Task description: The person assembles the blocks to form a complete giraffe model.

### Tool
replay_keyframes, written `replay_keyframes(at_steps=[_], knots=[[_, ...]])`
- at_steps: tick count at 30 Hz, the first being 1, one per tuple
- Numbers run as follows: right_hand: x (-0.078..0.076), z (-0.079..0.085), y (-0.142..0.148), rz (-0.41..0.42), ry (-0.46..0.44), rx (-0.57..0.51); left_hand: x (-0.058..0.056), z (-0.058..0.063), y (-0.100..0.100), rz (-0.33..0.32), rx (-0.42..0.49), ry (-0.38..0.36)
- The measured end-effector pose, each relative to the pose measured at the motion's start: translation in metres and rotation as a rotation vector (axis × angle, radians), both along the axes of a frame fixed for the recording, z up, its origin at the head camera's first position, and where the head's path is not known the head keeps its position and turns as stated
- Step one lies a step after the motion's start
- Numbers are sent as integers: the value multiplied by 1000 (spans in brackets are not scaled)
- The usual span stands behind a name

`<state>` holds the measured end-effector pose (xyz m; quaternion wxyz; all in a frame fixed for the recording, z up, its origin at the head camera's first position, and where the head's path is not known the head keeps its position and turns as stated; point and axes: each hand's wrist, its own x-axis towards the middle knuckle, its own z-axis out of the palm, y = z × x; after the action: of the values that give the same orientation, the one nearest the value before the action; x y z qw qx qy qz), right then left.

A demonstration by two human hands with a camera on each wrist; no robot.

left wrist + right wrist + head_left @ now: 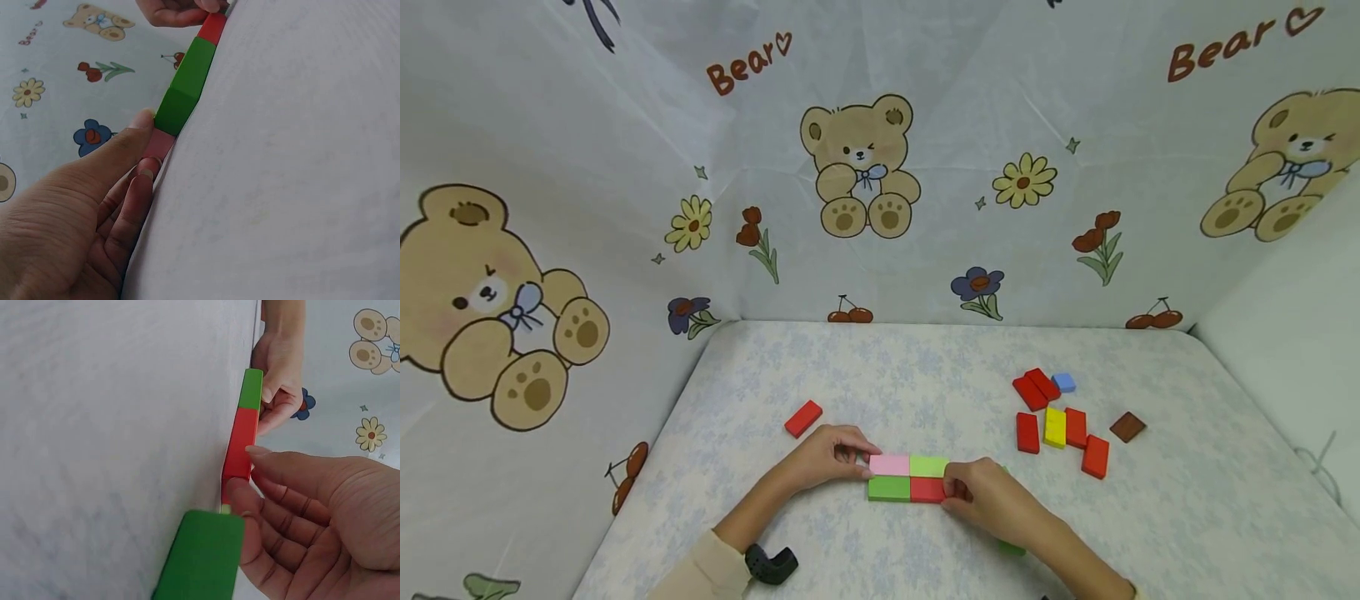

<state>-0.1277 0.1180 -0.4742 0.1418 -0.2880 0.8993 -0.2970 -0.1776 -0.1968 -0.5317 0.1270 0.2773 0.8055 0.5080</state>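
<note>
Four-part rectangle of flat blocks lies on the table: a pink block (890, 465) and a light green block (928, 466) behind, a green block (889, 489) and a red block (927, 490) in front, their sides touching. At the left end my left hand (831, 457) pinches the pink block between thumb and fingers. From the right end my right hand (992, 496) grips the red block; in the right wrist view its thumb lies on the red block (241, 444) and the index finger curls at its end. Another green block (203, 556) stands nearer that camera, partly hidden by the right forearm in the head view.
A lone red block (803, 418) lies at the left. Toward the right are several red blocks (1095, 457), a yellow block (1055, 427), a blue block (1063, 382) and a brown block (1127, 427). Behind the table (880, 367) hangs a bear-printed curtain (970, 83).
</note>
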Motion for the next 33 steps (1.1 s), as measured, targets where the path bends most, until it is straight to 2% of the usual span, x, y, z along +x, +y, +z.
replay_keyframes(at_steps=[4, 10, 14, 21, 28, 33], knots=[[-1, 3, 2, -20, 31, -11, 0, 1, -1, -1, -9, 1], [-1, 5, 3, -115, 147, -26, -1, 1, 0, 3, -10, -1], [-1, 5, 3, -129, 201, 1, 0, 1, 1, 11, -22, -10], [-2, 3, 4, -79, 167, 35, 1, -1, 1, 16, -13, -18], [-3, 4, 5, -69, 156, 32, 1, -1, 1, 20, -4, -27], [-7, 9, 11, -128, 130, 20, 2, 1, 1, 18, -8, -21]])
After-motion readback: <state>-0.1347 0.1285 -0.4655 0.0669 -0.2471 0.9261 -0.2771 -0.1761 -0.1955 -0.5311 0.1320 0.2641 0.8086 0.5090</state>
